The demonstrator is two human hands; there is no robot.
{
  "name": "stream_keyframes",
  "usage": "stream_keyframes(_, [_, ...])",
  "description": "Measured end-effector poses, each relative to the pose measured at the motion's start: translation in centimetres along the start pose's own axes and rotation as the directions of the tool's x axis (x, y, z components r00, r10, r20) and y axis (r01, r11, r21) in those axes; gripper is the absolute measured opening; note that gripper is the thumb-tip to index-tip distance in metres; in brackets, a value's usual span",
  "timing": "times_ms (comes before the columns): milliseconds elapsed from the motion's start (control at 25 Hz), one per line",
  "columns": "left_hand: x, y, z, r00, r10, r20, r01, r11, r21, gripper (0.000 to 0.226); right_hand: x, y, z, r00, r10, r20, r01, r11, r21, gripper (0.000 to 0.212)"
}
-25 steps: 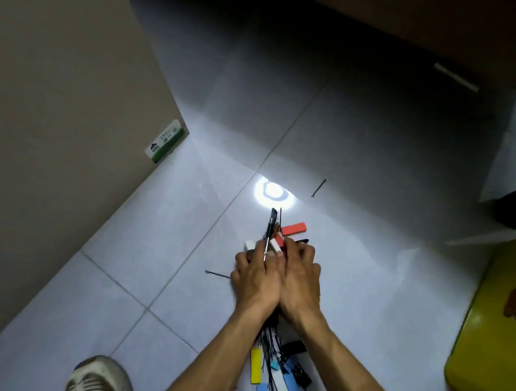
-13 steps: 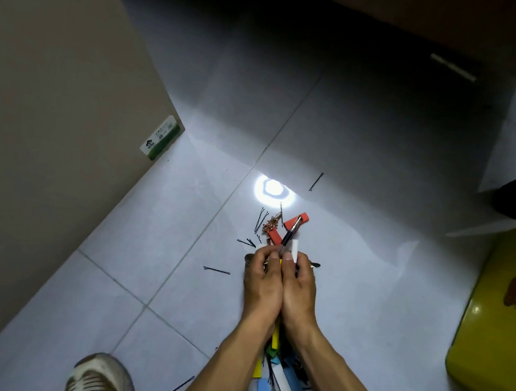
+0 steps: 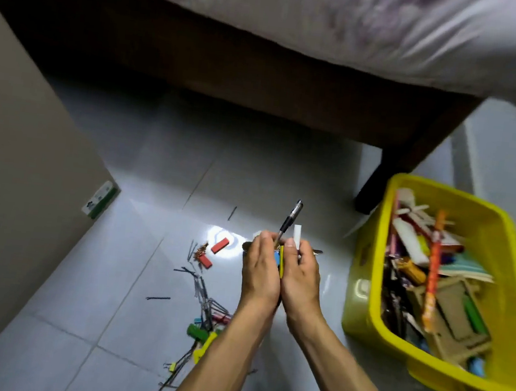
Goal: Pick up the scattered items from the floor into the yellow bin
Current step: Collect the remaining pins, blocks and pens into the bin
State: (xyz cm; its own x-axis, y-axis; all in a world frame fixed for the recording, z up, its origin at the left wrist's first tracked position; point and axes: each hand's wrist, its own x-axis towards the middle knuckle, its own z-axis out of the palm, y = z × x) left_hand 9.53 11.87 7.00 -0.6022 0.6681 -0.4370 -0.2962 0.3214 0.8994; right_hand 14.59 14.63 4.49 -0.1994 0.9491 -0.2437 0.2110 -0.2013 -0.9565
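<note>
We clasp a bundle of pens between left hand and right hand, fingers curled; yellow bin lies right, nearer right hand.

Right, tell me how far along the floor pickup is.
Partly done. The yellow bin already holds a heap of items. In hand: the left hand and right hand are pressed together around a bundle, with a black pen sticking out. Left on the floor: two red blocks, thin black pins and a green and yellow pile.
</note>
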Motion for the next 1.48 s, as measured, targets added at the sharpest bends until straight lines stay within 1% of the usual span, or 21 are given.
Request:
stream_keyframes(160, [-3.3,3.0,7.7,0.991,0.011,0.132,-0.009,1.000,-0.014,0.044,0.9,-3.7,-8.5,0.985,-0.073,-0.156,0.080,0.996,0.040,0.022])
stream_keyframes(280, [-4.6,5.5,14.5,0.961,0.036,0.276,-0.047,0.998,0.032,0.049,2.9,-6.0,-15.4,0.957,-0.086,-0.276,0.114,0.989,0.089,0.022])
stream_keyframes(320, [-4.8,6.1,16.7,0.946,0.012,0.323,-0.024,0.999,0.035,0.049,3.8,-6.2,-17.8,0.954,-0.053,-0.295,0.087,0.991,0.103,0.023])
stream_keyframes(400, [-4.6,6.3,19.1,0.908,-0.101,0.407,0.090,0.995,0.046,0.049,5.4,-5.8,-21.3,0.958,0.060,-0.282,-0.018,0.989,0.149,0.025])
stream_keyframes(520, [-3.3,5.0,19.8,0.849,-0.252,0.465,0.233,0.967,0.098,0.054,6.7,-4.4,-24.9,0.949,0.215,-0.229,-0.167,0.963,0.212,0.025])
stream_keyframes(600, [-2.5,4.0,19.6,0.852,-0.263,0.453,0.230,0.965,0.127,0.054,7.0,-3.7,-26.0,0.937,0.268,-0.225,-0.219,0.950,0.221,0.023])
stream_keyframes(640, [-2.2,3.7,19.4,0.869,-0.238,0.434,0.203,0.971,0.126,0.051,7.2,-3.6,-26.1,0.931,0.273,-0.243,-0.220,0.949,0.224,0.024])
stream_keyframes(720, [-1.8,3.2,18.8,0.915,-0.127,0.384,0.086,0.989,0.123,0.038,7.0,-3.2,-25.8,0.932,0.199,-0.303,-0.153,0.974,0.169,0.023])
stream_keyframes(760, [-1.6,3.1,18.3,0.928,-0.057,0.369,0.003,0.989,0.145,0.036,6.6,-3.0,-25.6,0.942,0.104,-0.319,-0.092,0.994,0.055,0.026])
stream_keyframes(800, [-1.6,2.8,17.7,0.927,-0.007,0.376,-0.072,0.978,0.196,0.037,6.2,-2.4,-25.4,0.962,-0.002,-0.273,-0.032,0.993,-0.118,0.031])
stream_keyframes(840, [-1.7,2.3,17.0,0.919,0.020,0.395,-0.131,0.958,0.256,0.039,5.7,-1.5,-25.2,0.987,-0.069,-0.142,0.015,0.937,-0.349,0.037])
stream_keyframes(880, [-1.8,1.8,16.4,0.911,0.036,0.410,-0.174,0.937,0.304,0.041,5.1,-0.6,-24.8,0.998,-0.060,0.027,0.065,0.814,-0.577,0.042])
stream_keyframes(920, [-1.9,1.2,15.8,0.908,0.044,0.417,-0.198,0.922,0.334,0.042,4.6,0.3,-24.3,0.990,-0.014,0.141,0.114,0.670,-0.734,0.045])
stream_keyframes(960, [-1.8,0.8,15.3,0.908,0.051,0.415,-0.209,0.915,0.345,0.043,4.2,0.8,-24.1,0.986,-0.011,0.169,0.146,0.564,-0.813,0.047])
stream_keyframes(1040, [-1.4,0.4,14.4,0.912,0.050,0.407,-0.200,0.920,0.336,0.040,3.9,0.8,-24.1,0.994,-0.071,0.081,0.107,0.526,-0.844,0.047])
stream_keyframes(1080, [-1.3,0.3,14.0,0.918,0.048,0.393,-0.189,0.925,0.329,0.037,3.9,0.8,-24.1,0.996,-0.062,0.057,0.080,0.501,-0.862,0.046])
stream_keyframes(1160, [-1.3,0.6,13.3,0.933,0.046,0.358,-0.169,0.932,0.321,0.035,3.6,1.1,-23.8,0.999,-0.029,0.042,0.050,0.368,-0.929,0.045])
stream_keyframes(1240, [-1.4,0.8,11.6,0.948,0.041,0.314,-0.141,0.942,0.303,0.032,3.1,0.9,-22.1,0.992,-0.125,0.014,0.052,0.301,-0.952,0.044])
stream_keyframes(1280, [-1.1,0.8,10.4,0.955,0.040,0.293,-0.132,0.945,0.300,0.030,2.7,0.6,-20.7,0.980,-0.199,0.024,0.085,0.308,-0.948,0.042])
stream_keyframes(1400, [0.4,0.0,5.6,0.979,0.029,0.204,-0.090,0.951,0.295,0.026,1.9,-0.3,-14.8,0.876,-0.462,0.141,0.354,0.416,-0.838,0.031])
stream_keyframes(1480, [1.9,-1.5,1.7,0.991,0.010,0.130,-0.052,0.944,0.325,0.028,1.2,-0.3,-10.7,0.848,-0.486,0.210,0.462,0.484,-0.743,0.024])
